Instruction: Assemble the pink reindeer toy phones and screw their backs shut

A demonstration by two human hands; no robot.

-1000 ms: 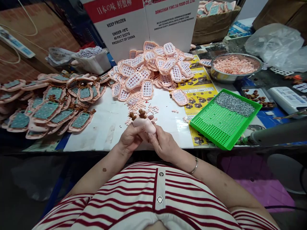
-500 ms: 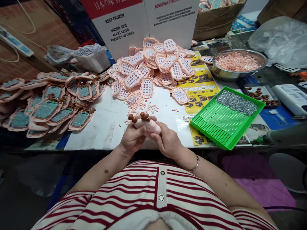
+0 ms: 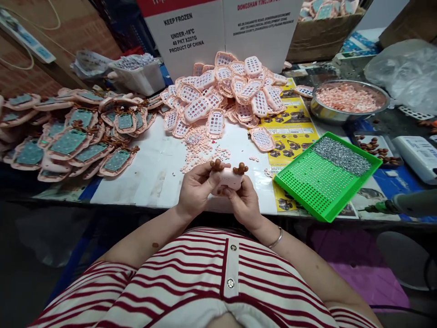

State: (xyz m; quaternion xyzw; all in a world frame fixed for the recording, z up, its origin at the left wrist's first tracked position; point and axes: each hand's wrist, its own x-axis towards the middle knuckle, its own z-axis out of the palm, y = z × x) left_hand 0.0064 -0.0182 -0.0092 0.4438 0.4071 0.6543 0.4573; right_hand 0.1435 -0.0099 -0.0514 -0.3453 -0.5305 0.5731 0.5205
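Between both hands, just over the table's front edge, is a pale pink plastic toy casing (image 3: 232, 179) with brown bear-shaped knobs (image 3: 240, 169) along its far edge. My left hand (image 3: 195, 191) grips its left side, thumb pressed on it. My right hand (image 3: 246, 204) closes on the right side, its thumb at the near edge. My fingers hide part of the casing. Beyond the hands lie small loose pink pieces (image 3: 200, 148) and a heap of pink shells with rows of holes (image 3: 215, 123).
Pink shells with green circuit boards (image 3: 68, 142) are piled at left. On the right are a green tray (image 3: 307, 182) holding metal screws (image 3: 341, 156), a steel bowl (image 3: 332, 116) of pink pieces, a container of brown knobs (image 3: 375, 148) and a power screwdriver (image 3: 409, 203). A white carton (image 3: 221, 32) stands behind.
The casing has been turned in my hands, so its brown knobs now stand farther apart and more of its flat pink side shows. Both hands have shifted slightly right in view, as has the whole scene.
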